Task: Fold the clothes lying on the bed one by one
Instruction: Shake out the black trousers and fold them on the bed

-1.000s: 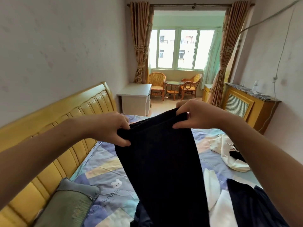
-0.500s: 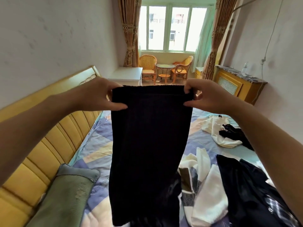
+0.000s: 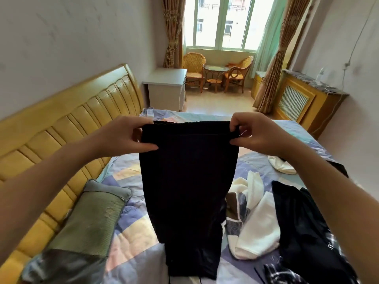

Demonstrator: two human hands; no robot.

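A black ribbed garment point(image 3: 188, 185) hangs straight down in front of me over the bed point(image 3: 131, 238). My left hand point(image 3: 123, 138) pinches its top left corner and my right hand point(image 3: 256, 136) pinches its top right corner, stretching the top edge level. Its lower end reaches the sheet near me. On the bed to the right lie a white and patterned garment point(image 3: 256, 222), another black garment point(image 3: 303, 228) and a cream piece point(image 3: 281, 165) farther back.
A yellow headboard point(image 3: 67, 136) runs along the left, with a green pillow point(image 3: 88, 220) against it. Beyond the bed stand a white nightstand point(image 3: 166, 89), wicker chairs point(image 3: 193, 68) with a small table, and a wooden radiator cover point(image 3: 301, 99) at right.
My hands have lowered and spread the black garment's top edge flat and level. The view has tilted down, showing more of the bed and clothes.
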